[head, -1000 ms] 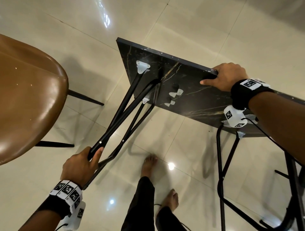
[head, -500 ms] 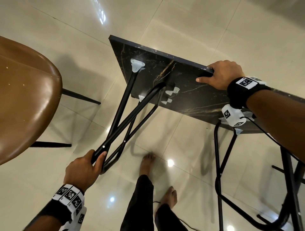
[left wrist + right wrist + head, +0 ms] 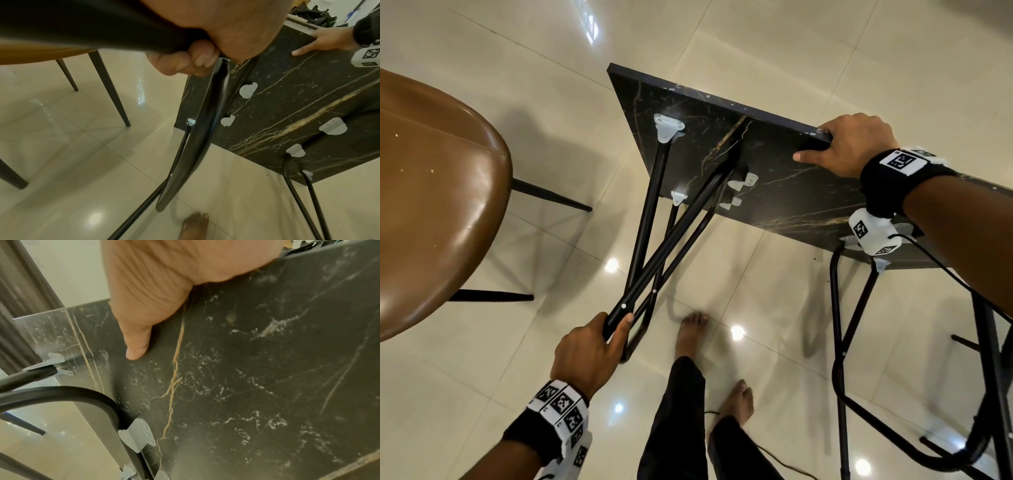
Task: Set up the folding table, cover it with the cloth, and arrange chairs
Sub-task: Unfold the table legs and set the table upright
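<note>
Folding table (image 3: 774, 178) is tipped on edge in front of us above the tiled floor (image 3: 756, 51), its dark marbled underside facing us. Our left hand (image 3: 585, 356) is clenched around the black leg frame (image 3: 654, 246) at the table's near-left end, swung away from the underside. Our right hand (image 3: 856, 145) hooks its fingers over the table's upper edge, thumb laid flat on the underside.

We judge this to be the unfolding step: one leg frame is partly out, and the second leg frame (image 3: 839, 342) at the table's right end hangs open. Next we need to bring the held frame to its full spread, then turn the table onto its feet.

Only the left wrist view shows our curled fingers (image 3: 197, 55) on the tube; only the right wrist view shows a hinge bracket (image 3: 137, 434) up close. Left of the table stands a brown chair (image 3: 431, 205).
</note>
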{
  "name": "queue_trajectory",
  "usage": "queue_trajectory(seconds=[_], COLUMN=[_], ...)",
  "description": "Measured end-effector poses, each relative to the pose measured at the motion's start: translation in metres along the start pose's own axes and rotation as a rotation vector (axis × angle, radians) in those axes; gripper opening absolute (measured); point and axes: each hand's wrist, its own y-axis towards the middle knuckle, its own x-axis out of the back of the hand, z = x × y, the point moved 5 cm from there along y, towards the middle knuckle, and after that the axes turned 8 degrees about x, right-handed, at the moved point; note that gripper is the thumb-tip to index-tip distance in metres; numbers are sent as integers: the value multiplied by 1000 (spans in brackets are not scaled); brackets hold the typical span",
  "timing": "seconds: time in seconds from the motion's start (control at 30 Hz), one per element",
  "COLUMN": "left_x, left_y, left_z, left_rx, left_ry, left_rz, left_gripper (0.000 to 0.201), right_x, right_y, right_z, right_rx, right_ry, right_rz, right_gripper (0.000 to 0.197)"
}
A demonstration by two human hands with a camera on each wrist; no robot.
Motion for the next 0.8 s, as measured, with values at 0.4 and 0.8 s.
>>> queue_trajectory(seconds=[0.4,0.8], left_x=[-13,-16], left_y=[-7,-5], left_z=[-7,-30], left_rx=[80,158], left_ry=[49,-18], left_rz=[26,-59], left_gripper=[57,49], right_x=[1,-9], right_y=[0,-4], right_z=[2,-5], right_rx=[-9,-27], right_ry=[0,10], right_rz=[-12,-16], right_gripper=[49,53])
